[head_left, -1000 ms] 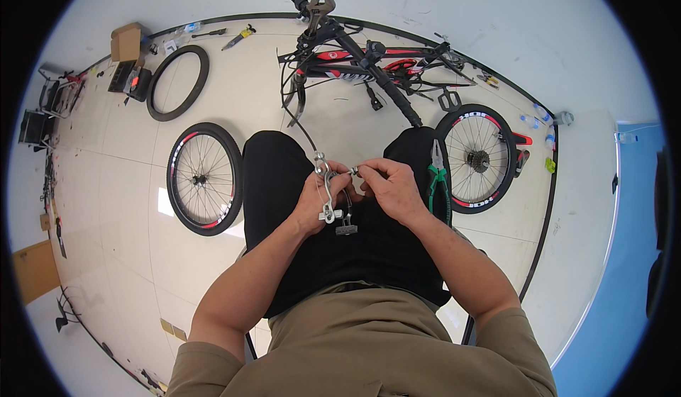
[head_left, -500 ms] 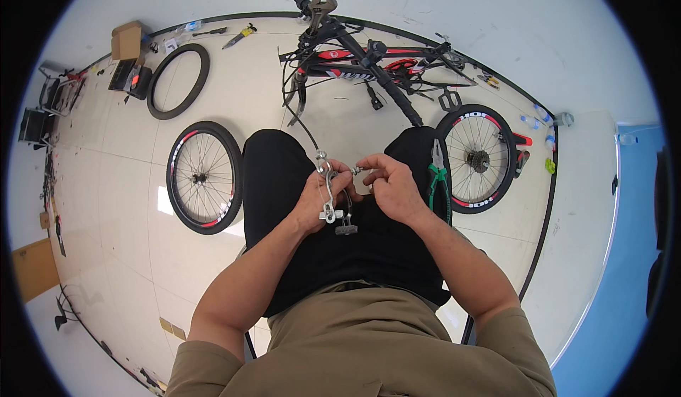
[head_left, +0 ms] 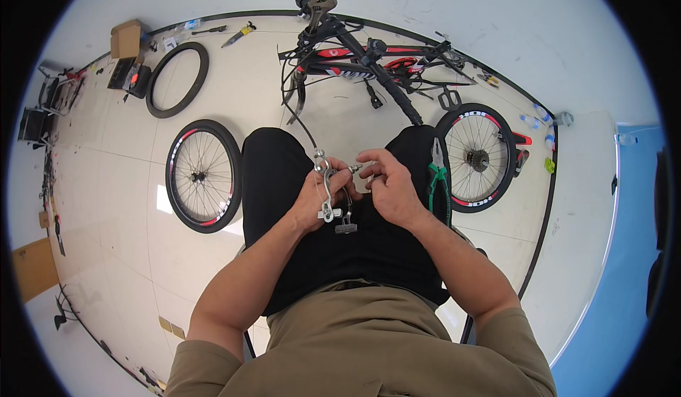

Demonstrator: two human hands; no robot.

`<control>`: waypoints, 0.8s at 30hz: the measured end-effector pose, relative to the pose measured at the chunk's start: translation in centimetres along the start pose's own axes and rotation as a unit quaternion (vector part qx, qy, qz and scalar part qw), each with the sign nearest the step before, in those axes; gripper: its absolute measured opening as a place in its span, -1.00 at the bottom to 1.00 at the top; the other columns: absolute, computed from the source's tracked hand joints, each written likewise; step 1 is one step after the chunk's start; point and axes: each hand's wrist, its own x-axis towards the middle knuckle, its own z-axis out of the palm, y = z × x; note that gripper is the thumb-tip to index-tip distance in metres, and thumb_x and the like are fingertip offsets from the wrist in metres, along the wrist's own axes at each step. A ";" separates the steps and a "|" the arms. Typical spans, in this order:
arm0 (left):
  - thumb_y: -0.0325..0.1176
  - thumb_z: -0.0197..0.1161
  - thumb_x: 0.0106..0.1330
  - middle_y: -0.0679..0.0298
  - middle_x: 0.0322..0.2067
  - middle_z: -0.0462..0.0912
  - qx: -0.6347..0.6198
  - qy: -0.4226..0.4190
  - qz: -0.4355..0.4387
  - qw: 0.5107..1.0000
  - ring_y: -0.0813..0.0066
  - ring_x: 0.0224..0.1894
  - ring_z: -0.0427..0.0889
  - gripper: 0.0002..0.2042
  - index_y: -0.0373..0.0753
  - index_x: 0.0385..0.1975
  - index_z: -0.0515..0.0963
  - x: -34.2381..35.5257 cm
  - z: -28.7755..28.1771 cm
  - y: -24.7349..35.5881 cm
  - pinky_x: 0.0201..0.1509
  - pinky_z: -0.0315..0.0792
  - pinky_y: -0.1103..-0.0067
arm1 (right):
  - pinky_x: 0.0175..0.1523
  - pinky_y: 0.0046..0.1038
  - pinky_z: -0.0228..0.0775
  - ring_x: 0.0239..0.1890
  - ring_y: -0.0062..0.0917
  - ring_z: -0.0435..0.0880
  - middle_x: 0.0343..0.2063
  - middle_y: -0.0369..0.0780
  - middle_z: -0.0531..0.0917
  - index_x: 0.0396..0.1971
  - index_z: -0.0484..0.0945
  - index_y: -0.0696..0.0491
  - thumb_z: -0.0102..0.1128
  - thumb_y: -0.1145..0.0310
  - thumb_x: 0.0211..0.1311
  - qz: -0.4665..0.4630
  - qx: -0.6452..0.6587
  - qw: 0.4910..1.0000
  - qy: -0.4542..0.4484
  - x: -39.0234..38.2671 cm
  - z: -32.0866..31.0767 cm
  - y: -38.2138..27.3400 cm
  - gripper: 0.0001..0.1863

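Over my lap, my left hand [head_left: 312, 200] grips a silver bicycle brake caliper [head_left: 327, 197] between thumb and fingers. One of its arms hangs down with a dark brake pad [head_left: 346, 228] at the end. A bolt [head_left: 356, 169] sticks out to the right from the caliper. Close by it is my right hand [head_left: 391, 190], index finger stretched out and the other fingers loosely bent and apart. From the caliper's top a black brake cable [head_left: 303, 124] runs up to the bicycle's handlebar [head_left: 376, 71]. Green-handled pliers [head_left: 438, 177] lie on my right thigh.
Ahead stands a black and red bicycle frame [head_left: 340, 62], with an adjustable wrench [head_left: 320, 7] at its handlebar. A wheel [head_left: 204, 176] lies to the left, another wheel [head_left: 477, 157] to the right. Farther left are a tyre [head_left: 179, 79] and a cardboard box [head_left: 126, 39].
My right index finger has lifted a little away from the bolt, and the fingers have spread. My left hand and the caliper have barely shifted.
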 end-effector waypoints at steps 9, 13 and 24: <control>-0.35 0.19 0.46 0.18 -0.45 0.61 0.008 -0.001 0.004 1.000 0.34 -0.37 0.70 -0.82 -0.28 -0.11 0.40 0.3 -0.3 -0.3 -0.33 0.51 0.58 | -0.09 -0.32 0.54 -0.20 -0.29 0.69 -0.19 -0.06 0.68 0.00 0.52 0.19 -0.08 0.68 0.17 -0.004 -0.070 0.997 0.015 -0.1 0.4 -0.1 -0.61; -0.36 0.18 0.45 0.20 -0.45 0.62 -0.003 0.004 0.025 1.000 0.38 -0.41 0.70 -0.84 -0.28 -0.13 0.41 0.1 0.3 -0.2 -0.41 0.46 0.63 | -0.07 -0.27 0.53 -0.19 -0.23 0.69 -0.20 -0.02 0.68 -0.01 0.53 0.18 -0.03 0.64 0.19 0.016 -0.108 0.993 0.038 -0.3 0.4 1.7 -0.64; -0.35 0.19 0.45 0.23 -0.48 0.61 0.000 0.015 0.016 1.000 0.49 -0.47 0.67 -0.84 -0.27 -0.13 0.43 0.2 0.3 -0.3 -0.52 0.34 0.68 | -0.07 -0.29 0.54 -0.21 -0.25 0.70 -0.21 -0.05 0.70 -0.02 0.57 0.15 -0.03 0.64 0.21 -0.008 -0.036 0.997 0.070 -0.4 0.9 0.7 -0.65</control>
